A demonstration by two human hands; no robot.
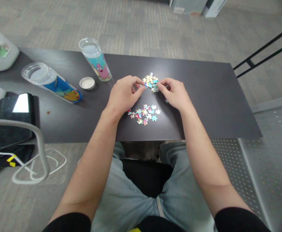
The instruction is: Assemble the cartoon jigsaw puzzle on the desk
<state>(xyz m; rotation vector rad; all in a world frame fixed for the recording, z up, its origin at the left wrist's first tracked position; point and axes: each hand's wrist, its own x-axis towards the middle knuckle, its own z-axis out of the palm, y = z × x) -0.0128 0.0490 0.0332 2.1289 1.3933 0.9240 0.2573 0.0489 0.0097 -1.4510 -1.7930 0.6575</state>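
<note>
Near two tubes point(99, 66) and one lid point(87, 83), the left hand point(124, 93) and right hand point(176, 93), pinched narrow, contents unclear, flank one puzzle pile point(151, 80) beyond a second pile point(144, 112).

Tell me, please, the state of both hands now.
Left hand: partly curled at the far pile of puzzle pieces; any hold cannot be told.
Right hand: partly curled there too; any hold cannot be told.

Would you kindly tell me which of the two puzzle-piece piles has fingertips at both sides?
The far pile, flanked by the left hand and right hand; the near pile lies closer to the jeans.
</note>
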